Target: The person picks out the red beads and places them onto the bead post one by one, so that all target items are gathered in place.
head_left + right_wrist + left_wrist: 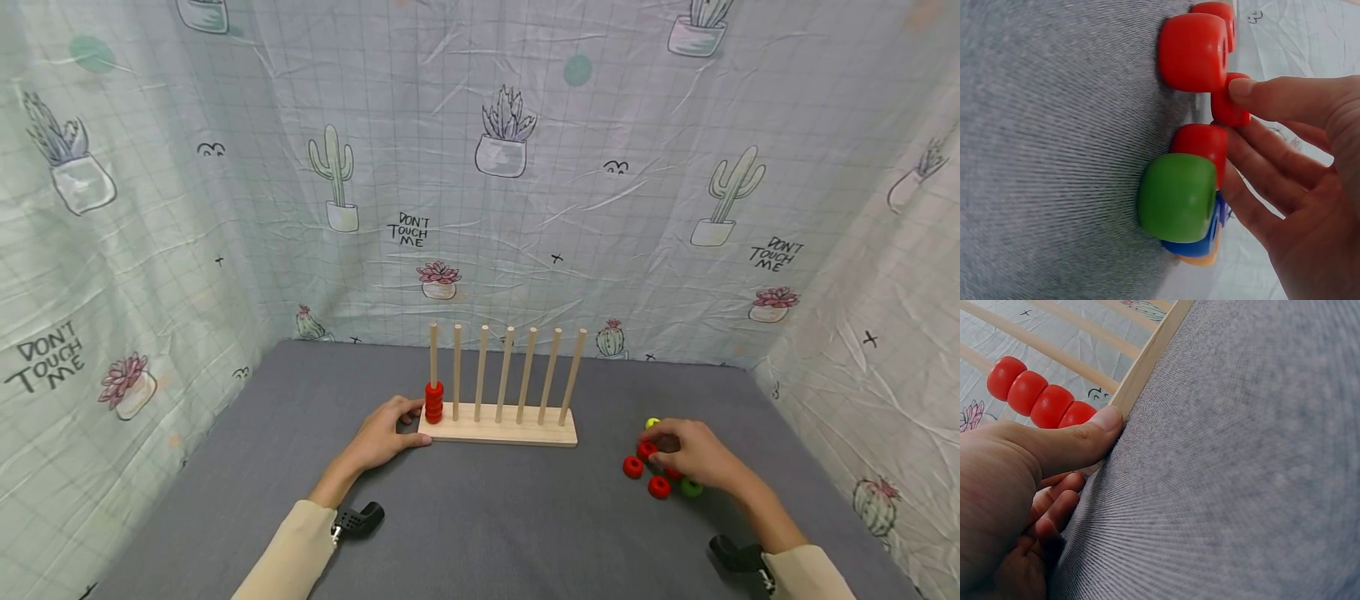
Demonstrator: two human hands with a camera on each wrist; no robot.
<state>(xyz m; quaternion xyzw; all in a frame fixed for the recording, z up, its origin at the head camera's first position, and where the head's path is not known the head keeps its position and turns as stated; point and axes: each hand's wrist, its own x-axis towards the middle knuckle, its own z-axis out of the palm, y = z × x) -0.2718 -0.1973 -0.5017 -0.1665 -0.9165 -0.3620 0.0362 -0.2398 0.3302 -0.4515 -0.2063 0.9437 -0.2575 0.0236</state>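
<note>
A wooden peg stand [495, 429] with several upright pegs stands in the middle of the table. On its leftmost peg sits a stack of red beads [433, 404]. My left hand [386, 433] grips the left end of the base, the thumb on its front edge, as the left wrist view shows too. To the right of the stand, my right hand [697, 450] pinches a red bead [1229, 106] between thumb and fingers. Around it lie another red bead [1192, 53], a green bead [1175, 197] and a blue bead [1194, 245]. The palm hides some beads in the head view.
A yellow bead [653, 423] lies just beyond the right fingertips. Nearer the front are loose red beads [659, 487]. The grey tabletop [480, 533] is bordered by a hanging printed cloth [420, 100] at the back and both sides.
</note>
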